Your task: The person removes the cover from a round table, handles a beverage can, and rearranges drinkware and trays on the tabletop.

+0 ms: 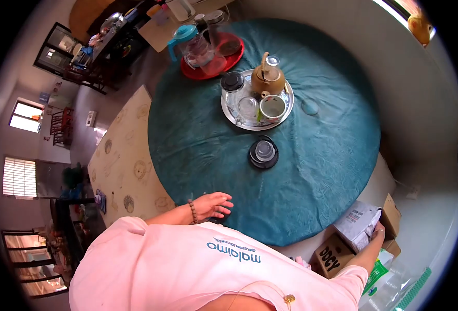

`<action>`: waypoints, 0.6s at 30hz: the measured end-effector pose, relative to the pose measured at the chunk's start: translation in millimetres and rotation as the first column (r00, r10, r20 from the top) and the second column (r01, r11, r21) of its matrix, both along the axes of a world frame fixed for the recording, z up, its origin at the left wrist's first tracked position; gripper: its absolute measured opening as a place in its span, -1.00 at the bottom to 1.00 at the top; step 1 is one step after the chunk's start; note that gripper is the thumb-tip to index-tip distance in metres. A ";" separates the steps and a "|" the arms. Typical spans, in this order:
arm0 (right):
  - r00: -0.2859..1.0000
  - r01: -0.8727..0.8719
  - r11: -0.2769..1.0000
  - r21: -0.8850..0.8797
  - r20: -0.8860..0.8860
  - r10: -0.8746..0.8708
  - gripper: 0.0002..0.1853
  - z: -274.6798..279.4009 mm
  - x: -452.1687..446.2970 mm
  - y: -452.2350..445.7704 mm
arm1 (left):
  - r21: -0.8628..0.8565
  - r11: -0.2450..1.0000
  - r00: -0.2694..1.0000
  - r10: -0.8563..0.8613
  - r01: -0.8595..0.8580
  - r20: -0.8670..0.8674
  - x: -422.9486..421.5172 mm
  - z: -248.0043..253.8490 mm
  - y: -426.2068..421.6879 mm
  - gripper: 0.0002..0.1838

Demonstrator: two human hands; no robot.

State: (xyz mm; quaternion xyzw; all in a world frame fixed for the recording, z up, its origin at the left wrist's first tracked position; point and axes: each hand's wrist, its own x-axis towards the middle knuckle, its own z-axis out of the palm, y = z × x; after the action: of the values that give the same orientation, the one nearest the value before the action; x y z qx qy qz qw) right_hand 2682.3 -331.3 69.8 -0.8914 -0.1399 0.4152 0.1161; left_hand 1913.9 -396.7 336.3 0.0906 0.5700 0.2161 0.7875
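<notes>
"What sort of place is this?"
"A home, it seems: a teapot [268, 80] and cup [273, 108] on a round, cloth-covered table [337, 155] ahead of the left hand [211, 206]."
"Anything else?"
"Chairs [61, 128] and a window [26, 116], far off to that hand's left."

Pale lavender-white rectangular box [357, 220], small printing on its upper face, wrapping looks creased on the near side. Right grip [378, 234] touches its right end. Box sits at an angle, right by a brown cardboard carton with black lettering [328, 254], just outside the rim of the teal-covered round bench [311, 171]; can't tell if sealed
</notes>
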 end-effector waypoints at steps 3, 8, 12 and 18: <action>0.999 -0.020 0.999 -0.041 0.031 0.021 -0.43 18.4 -15.1 -0.1 | -0.008 1.000 1.000 0.007 -0.007 -0.021 3.2 -2.4 2.1 -0.66; 0.996 -0.015 0.996 -0.093 0.090 0.023 -0.47 41.5 -32.8 8.1 | -0.015 1.000 1.000 0.018 -0.019 -0.012 8.6 -11.1 2.5 -0.68; 0.991 -0.017 0.993 -0.115 0.133 0.032 -0.50 47.3 -35.9 12.8 | -0.025 0.999 0.999 0.029 -0.029 -0.020 9.9 -9.5 3.7 -0.68; 0.966 -0.038 0.993 -0.108 0.250 0.064 -0.54 71.4 -56.1 25.2 | -0.032 0.996 0.996 0.082 -0.083 -0.029 3.6 -10.4 4.1 -0.71</action>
State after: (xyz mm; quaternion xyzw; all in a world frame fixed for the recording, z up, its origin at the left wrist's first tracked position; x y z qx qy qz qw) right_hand 2626.2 -306.1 141.2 -0.9379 -0.1553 0.3076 0.0408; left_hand 1917.6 -392.6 325.9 0.0569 0.5875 0.2379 0.7714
